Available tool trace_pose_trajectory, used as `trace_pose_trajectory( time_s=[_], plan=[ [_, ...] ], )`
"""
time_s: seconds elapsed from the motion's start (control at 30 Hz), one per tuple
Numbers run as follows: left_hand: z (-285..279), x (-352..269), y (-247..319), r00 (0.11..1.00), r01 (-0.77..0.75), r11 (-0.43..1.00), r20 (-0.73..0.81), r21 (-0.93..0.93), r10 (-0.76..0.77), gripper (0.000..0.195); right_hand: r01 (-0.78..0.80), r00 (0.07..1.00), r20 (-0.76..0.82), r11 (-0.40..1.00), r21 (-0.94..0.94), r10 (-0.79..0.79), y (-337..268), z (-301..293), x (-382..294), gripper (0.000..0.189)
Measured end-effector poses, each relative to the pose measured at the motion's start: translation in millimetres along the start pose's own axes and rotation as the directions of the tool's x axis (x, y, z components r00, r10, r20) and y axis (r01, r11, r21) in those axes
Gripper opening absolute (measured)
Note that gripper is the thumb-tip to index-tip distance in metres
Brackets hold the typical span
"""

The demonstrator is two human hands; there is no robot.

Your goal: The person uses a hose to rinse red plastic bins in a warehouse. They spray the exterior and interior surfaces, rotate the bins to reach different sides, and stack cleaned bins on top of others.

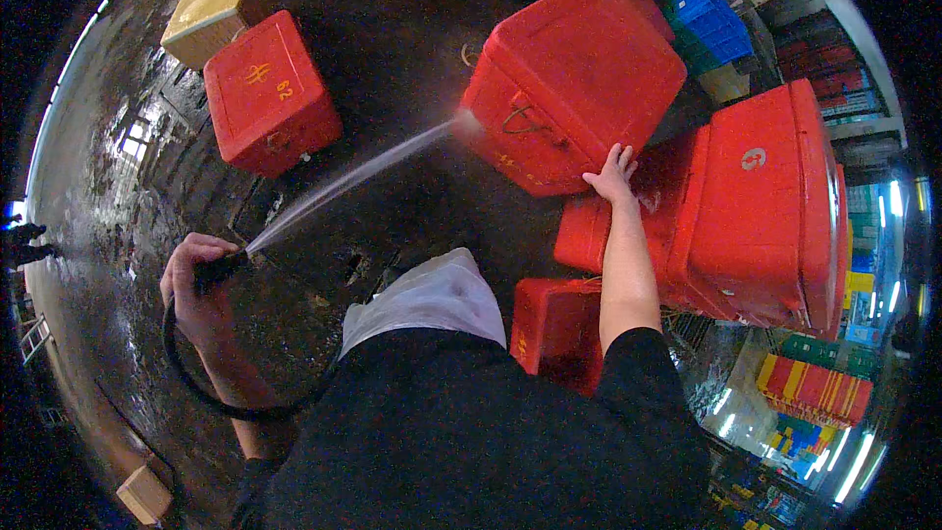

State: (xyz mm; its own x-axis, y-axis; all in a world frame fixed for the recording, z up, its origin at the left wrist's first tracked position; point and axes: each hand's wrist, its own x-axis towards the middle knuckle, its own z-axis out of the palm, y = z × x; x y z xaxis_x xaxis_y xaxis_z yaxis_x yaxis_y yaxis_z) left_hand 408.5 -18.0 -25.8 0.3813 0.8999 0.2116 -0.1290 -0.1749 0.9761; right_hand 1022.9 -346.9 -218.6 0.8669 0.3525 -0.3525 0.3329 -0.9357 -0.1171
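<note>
My left hand (184, 283) grips a black spray nozzle (219, 270) on a black hose (221, 403) that loops under my forearm. A white jet of water (353, 178) shoots from the nozzle and splashes on the near left corner of a large red plastic insulated box (581, 73). That box has its lid on, and a rope loop (519, 120) hangs on its side. With fingers spread, my right hand (614, 173) rests against the box's near lid edge, just left of a big stacked red box (762, 213).
A red box with yellow painted marks (257, 99) and a yellowish box (210, 15) stand on the wet dark floor (412, 29) ahead left. Another red box (556, 324) sits close by my right side. Blue crates (712, 20) stand beyond; stacked red and yellow crates (817, 390) are to the right.
</note>
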Motion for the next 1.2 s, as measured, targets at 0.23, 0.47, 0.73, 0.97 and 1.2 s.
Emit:
trace_pose_trajectory(
  time_s=[0.23, 0.47, 0.73, 0.97, 1.2],
  plan=[
    [24, 5, 19, 0.954, -0.159, 0.920, 0.183, -0.357, 0.236, 0.051, -0.002, 1.000, -0.006, 1.000, -0.020, 0.002, 1, 12, 11, 0.133],
    [103, -1, 36, 0.879, -0.133, 0.929, 0.392, -0.344, 0.271, 0.060, 0.054, 0.992, -0.111, 0.999, 0.003, -0.053, 16, 30, 23, 0.123],
    [95, 42, 41, 0.936, -0.269, 0.948, 0.184, -0.167, 0.299, 0.052, 0.122, 0.979, -0.182, 0.975, 0.185, -0.088, 17, 36, 7, 0.108],
    [158, 55, 45, 0.895, -0.256, 0.945, 0.320, -0.205, 0.311, 0.051, 0.214, 0.896, -0.432, 0.950, 0.226, -0.099, 13, 34, 1, 0.085],
    [196, 87, 58, 0.702, -0.533, 0.846, 0.552, -0.010, 0.449, 0.029, 0.197, 0.963, -0.265, 0.819, 0.538, -0.057, 2, -52, 30, 0.051]
  ],
)
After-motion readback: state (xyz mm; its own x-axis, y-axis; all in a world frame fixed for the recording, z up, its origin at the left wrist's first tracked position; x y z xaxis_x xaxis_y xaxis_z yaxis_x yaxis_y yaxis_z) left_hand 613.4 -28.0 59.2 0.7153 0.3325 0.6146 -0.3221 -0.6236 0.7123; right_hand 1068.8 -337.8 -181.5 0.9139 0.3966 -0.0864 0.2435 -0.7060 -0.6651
